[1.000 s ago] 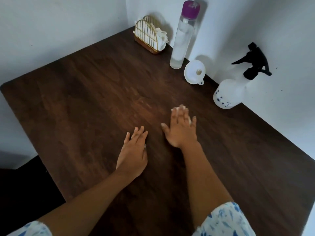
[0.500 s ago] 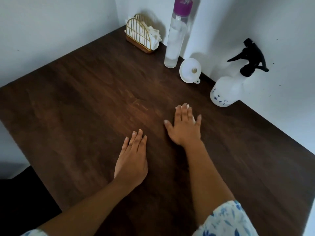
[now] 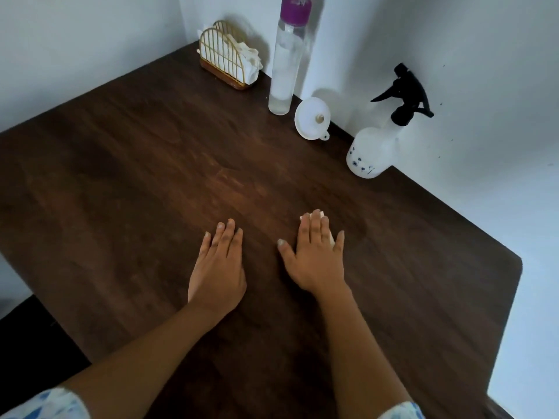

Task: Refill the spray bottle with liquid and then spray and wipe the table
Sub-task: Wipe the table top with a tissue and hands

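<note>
Both of my hands lie flat on the dark wooden table [image 3: 136,182]. My left hand [image 3: 219,267] rests with straight fingers and nothing under it. My right hand [image 3: 316,258] presses a small white tissue [image 3: 317,213], which shows only at the fingertips and beside the little finger. The white spray bottle [image 3: 370,152] with a black trigger head stands at the back right by the wall. A white funnel [image 3: 313,121] lies left of it. A tall clear bottle [image 3: 286,71] with a purple cap stands beside the funnel.
A gold wire holder [image 3: 222,60] with white napkins sits in the far corner. White walls close the table at the back and right. The table's right corner [image 3: 514,258] and left edge drop off to a dark floor.
My right hand has slid back toward me and a little to the right with the tissue under it. My left hand stays flat in about the same place. The view has shifted slightly.
</note>
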